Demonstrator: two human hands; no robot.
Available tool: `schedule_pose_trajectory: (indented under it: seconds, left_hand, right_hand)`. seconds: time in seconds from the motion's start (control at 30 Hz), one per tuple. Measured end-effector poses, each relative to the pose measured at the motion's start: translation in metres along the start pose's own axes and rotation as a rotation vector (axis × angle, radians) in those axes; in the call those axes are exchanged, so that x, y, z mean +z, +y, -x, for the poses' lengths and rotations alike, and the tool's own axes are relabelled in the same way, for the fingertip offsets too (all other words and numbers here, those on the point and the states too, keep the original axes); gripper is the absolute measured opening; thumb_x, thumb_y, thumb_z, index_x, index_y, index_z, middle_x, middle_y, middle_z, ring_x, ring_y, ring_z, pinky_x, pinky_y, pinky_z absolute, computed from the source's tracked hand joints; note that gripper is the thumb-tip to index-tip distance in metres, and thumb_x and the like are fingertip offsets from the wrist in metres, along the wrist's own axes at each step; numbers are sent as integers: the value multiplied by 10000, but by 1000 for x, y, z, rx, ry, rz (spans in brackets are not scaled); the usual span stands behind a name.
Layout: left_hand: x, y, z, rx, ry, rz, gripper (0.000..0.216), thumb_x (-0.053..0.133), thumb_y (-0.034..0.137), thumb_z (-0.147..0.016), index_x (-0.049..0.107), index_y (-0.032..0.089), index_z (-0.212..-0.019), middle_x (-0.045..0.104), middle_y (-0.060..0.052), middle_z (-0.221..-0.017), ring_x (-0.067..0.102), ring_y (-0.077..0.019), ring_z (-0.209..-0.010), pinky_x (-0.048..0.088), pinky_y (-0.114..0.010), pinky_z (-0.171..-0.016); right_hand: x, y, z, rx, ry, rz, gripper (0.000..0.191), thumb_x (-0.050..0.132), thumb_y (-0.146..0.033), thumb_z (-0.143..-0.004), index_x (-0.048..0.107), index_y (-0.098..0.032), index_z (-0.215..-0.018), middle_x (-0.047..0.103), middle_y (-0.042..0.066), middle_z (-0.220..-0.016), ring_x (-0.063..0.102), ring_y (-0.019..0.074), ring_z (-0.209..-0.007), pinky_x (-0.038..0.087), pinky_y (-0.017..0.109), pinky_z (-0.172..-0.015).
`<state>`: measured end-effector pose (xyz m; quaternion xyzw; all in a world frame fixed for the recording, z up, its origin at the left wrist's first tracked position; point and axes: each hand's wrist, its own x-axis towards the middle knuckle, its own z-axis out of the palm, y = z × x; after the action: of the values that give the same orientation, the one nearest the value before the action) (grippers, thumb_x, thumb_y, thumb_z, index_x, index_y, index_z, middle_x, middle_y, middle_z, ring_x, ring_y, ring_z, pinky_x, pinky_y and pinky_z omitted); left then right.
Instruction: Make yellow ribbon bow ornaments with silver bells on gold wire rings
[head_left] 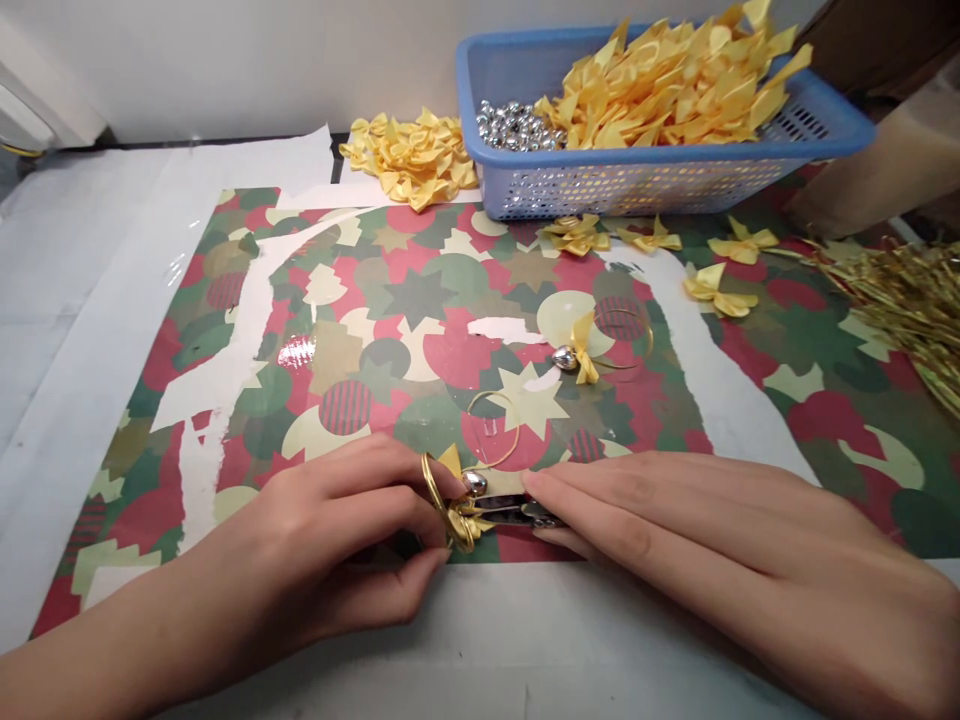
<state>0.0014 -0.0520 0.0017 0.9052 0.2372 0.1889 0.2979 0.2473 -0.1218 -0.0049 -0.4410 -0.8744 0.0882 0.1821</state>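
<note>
My left hand (352,525) is closed, its fingertips pinching a yellow ribbon bow (452,460) with gold wire rings (433,485) about the fingers. A silver bell (474,484) sits against the bow at the fingertips. In my right hand (690,530) are small pliers (514,510), handles mostly hidden under the fingers. Their dark jaws point left and meet the bow just below the bell; whether they grip wire cannot be made out. A thin gold wire loop (518,428) rises behind the bell. Farther off lies another yellow bow (583,350) with a silver bell (564,358) and wire loop.
A blue basket (675,155) at the back holds yellow bows (675,85) and silver bells (517,125). More bows (412,155) are heaped left of it, with several loose ones in front. Gold wire strands (900,300) lie at right. Torn patterned paper (420,290) covers the table.
</note>
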Motion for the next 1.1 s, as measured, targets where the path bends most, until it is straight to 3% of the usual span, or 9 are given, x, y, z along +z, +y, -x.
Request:
schedule_pose_trajectory:
  seconds: [0.23, 0.57, 0.77, 1.1]
  left_hand:
    - [-2, 1, -1, -6, -15, -17, 153, 568, 34, -786, 601, 183, -769, 715, -13, -882, 664, -81, -723, 534, -125, -658]
    - [-3, 2, -6, 13, -10, -5, 154, 575, 27, -777, 592, 173, -732, 722, -20, -850, 681, -68, -750, 535, -78, -742]
    - [-3, 1, -4, 11, -17, -19, 162, 563, 35, -785, 597, 186, -738, 720, -12, -855, 680, -79, -739, 551, -100, -718]
    - [-3, 2, -5, 5, -21, -18, 173, 561, 26, -778, 603, 190, -742, 719, -2, -856, 674, -76, -733, 545, -100, -692]
  right_hand:
    - [2, 1, -5, -56, 63, -64, 417, 296, -92, -958, 680, -190, -1088, 755, 16, -985, 708, 146, -911, 571, 239, -889]
    - [6, 0, -5, -93, 83, -10, 419, 278, -74, -954, 665, -132, -1104, 747, 49, -950, 695, 139, -812, 606, 243, -743]
    - [6, 1, -5, -90, 51, 29, 430, 293, -61, -935, 673, -169, -1106, 746, 43, -981, 697, 140, -855, 603, 254, -805]
    - [6, 0, -5, -94, 36, 8, 412, 306, -55, -933, 663, -149, -1113, 741, 47, -976, 693, 136, -834, 593, 236, -766]
